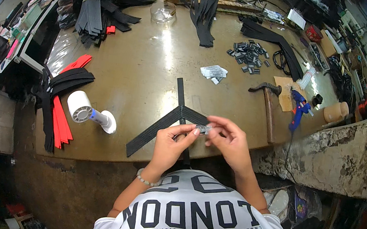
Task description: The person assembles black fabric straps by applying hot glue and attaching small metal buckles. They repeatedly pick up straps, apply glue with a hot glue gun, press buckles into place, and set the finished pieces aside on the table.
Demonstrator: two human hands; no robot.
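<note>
A small grey-and-black clip-like piece (202,129), perhaps a buckle, is held up over the table's front edge. My left hand (171,144) pinches one end of it between thumb and fingers. At its other end, the fingers of my right hand (231,145) are bent together, slightly blurred, with the thumb close to the piece. Just beyond and partly beneath my hands lies a Y-shaped assembly of black webbing straps (155,131), joined at the middle. My hands hide part of its right arm and its lower strap.
Left are a white plastic spool (81,106) and red and black straps (58,119). On the right lie a hammer (268,112), a blue glue gun (301,110) and scissors (281,61). Farther off are a pile of small buckles (249,53), white labels (213,72) and black strap bundles (203,20).
</note>
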